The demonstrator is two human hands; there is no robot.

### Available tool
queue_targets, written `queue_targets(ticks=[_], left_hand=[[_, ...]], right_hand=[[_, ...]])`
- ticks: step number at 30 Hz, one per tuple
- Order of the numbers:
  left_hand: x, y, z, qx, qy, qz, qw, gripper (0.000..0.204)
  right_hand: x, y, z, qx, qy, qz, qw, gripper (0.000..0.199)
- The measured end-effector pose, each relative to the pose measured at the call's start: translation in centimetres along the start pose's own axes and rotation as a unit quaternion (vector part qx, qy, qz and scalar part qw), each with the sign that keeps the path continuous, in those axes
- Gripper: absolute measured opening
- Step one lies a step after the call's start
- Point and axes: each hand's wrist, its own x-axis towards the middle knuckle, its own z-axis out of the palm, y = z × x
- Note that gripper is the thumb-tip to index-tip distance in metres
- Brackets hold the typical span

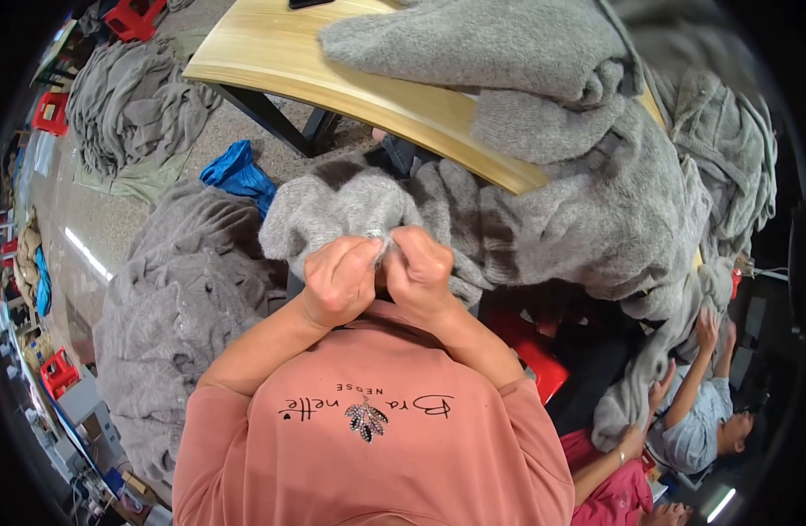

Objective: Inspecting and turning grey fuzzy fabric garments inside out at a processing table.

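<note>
1. Beyond both hands, toward the top and right, we note a pale wooden table (271, 54) on dark legs, its near edge bowed by the lens.
2. Along the right, we log a heap of grey knitwear (596, 206), draped over the table edge and hanging below it.
3. At the wearer's left, we record a second large mound of knitwear (179, 329), rumpled and brownish grey.
4. Farther off, upper left, we see a floor pile (127, 110) on a greenish sheet.
5. Just beyond the knuckles, we place the light grey knit piece (337, 203), bunched between the body and the table. Its bulk spreads crosswise and somewhat leftward, so the left hand lies nearer to most of it. Folds hide its true long axis; we cannot tell it.
6. Past that piece, upper left, we mark a crumpled blue cloth (239, 171).
7. Side by side before the chest, we find the left hand (340, 276) and right hand (419, 265), both closed, thumbs and forefingers gripping the knit.
8. Between the fingertips, we see a small pinched edge (382, 243), about equally near either hand.
</note>
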Motion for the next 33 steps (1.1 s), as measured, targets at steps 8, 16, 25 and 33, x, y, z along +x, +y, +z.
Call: queue_targets(ticks=[8, 16, 25, 33], left_hand=[[-0.9, -2.4, -1.3, 0.045, -0.03, -0.065, 0.996, 0.029], [-1.1, -2.2, -1.5, -0.152, -0.114, -0.339, 0.922, 0.014], [-0.3, 0.0, -1.2, -0.302, -0.228, -0.467, 0.799, 0.004], [0.3, -1.4, -1.8, -0.496, -0.048, -0.57, 0.654, 0.004]], right_hand=[[-1.4, 0.2, -4.0, 0.125, -0.037, 0.114, 0.985, 0.002], [-0.5, 2.3, -4.6, -0.151, -0.143, 0.026, 0.978, 0.023], [-0.7, 1.0, -1.1, 0.035, -0.143, -0.035, 0.988, 0.011], [-1.8, 3.5, -4.2, -0.09, -0.015, 0.024, 0.995, 0.031]])
